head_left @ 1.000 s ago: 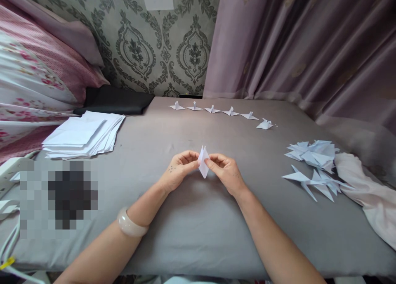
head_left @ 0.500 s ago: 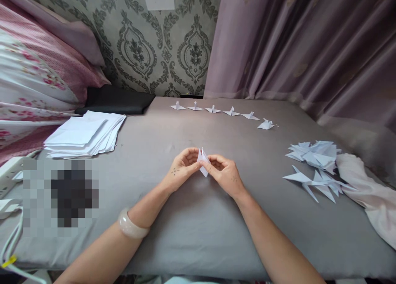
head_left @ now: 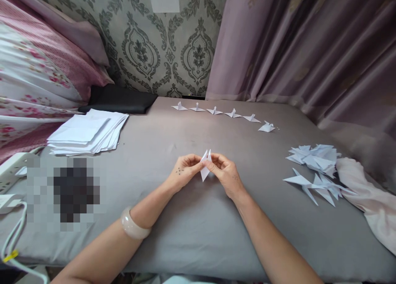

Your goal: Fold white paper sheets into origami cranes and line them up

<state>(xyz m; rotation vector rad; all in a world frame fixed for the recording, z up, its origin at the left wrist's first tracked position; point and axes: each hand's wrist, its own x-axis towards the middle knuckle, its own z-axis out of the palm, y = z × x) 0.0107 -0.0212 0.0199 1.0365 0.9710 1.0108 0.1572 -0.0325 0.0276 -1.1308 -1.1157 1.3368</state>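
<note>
Between both hands, above the middle of the grey-covered table [head_left: 148, 218], is a folded white origami paper [head_left: 204, 174] with two narrow points up and a wider flap down. My left hand [head_left: 183, 173] pinches its left side, thumb in front and fingers curled behind. My right hand [head_left: 227, 174] pinches the right side the same way, the two thumb tips close together at its middle. Farther back stand several finished paper cranes in a curved row, the rightmost crane [head_left: 267, 127] nearest to my hands. The fingers behind the paper are partly hidden.
At right lie a heap of folded paper pieces [head_left: 315, 157], more spiky folded pieces [head_left: 321, 185] and a pale cloth [head_left: 361, 193]. A stack of white paper [head_left: 83, 131], a black folded item [head_left: 123, 100] and a white power strip [head_left: 14, 168] are on the left.
The paper has turned a little in my fingers; its two upper points now stand farther apart and its lower flap tilts left. Both hands keep their pinch. The camera view has shifted slightly.
</note>
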